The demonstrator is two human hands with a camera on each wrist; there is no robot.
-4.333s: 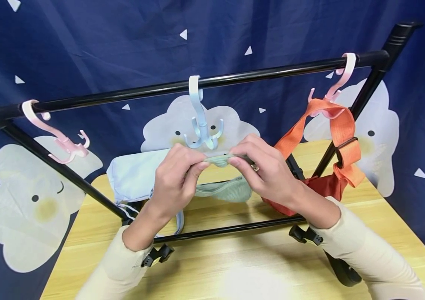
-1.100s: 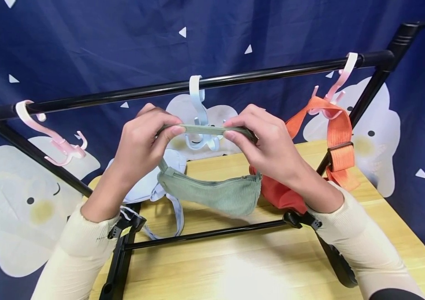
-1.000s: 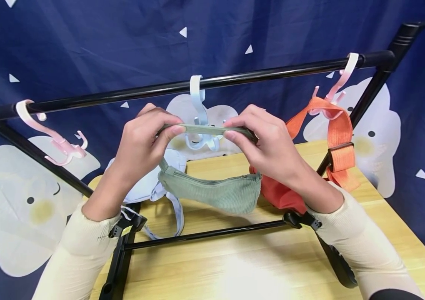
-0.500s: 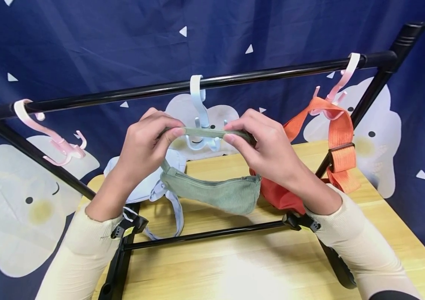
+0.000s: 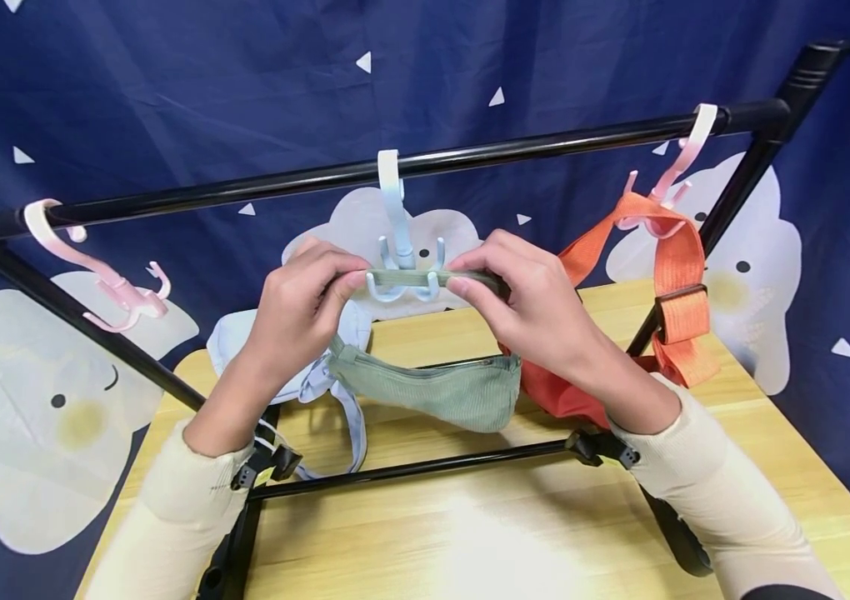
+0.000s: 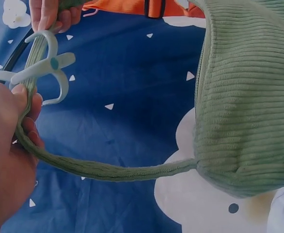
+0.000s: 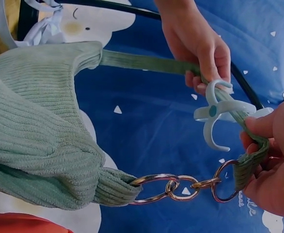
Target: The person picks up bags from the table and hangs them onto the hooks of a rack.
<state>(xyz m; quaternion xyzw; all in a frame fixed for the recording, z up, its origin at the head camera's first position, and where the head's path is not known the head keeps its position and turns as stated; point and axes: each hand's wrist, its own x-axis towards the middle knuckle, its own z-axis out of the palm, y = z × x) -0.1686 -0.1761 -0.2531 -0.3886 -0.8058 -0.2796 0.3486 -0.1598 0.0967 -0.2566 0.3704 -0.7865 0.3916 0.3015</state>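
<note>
A green corduroy shoulder bag (image 5: 432, 392) hangs by its strap (image 5: 408, 278) below both hands. My left hand (image 5: 305, 300) pinches the strap on one side, and my right hand (image 5: 522, 292) pinches it on the other, leaving a short stretch between them. That stretch lies behind the front prongs of a light blue multi-prong hook (image 5: 398, 233), which hangs from the black rail. In the right wrist view, metal rings (image 7: 181, 187) link the strap's end to the bag (image 7: 50, 121). The left wrist view shows the strap (image 6: 103, 170) running plain into the bag's other end.
The black rack's rail (image 5: 530, 150) also carries a pink hook (image 5: 125, 292) at left and another pink hook (image 5: 683, 167) at right. An orange strap (image 5: 683, 283) with its red bag (image 5: 567, 387) hangs on the right one. A pale blue bag (image 5: 237, 333) lies on the wooden table (image 5: 395, 533).
Both hands rose with the green bag, then came down slightly. The strap, earlier in front of the blue hook, now sits behind its front prongs.
</note>
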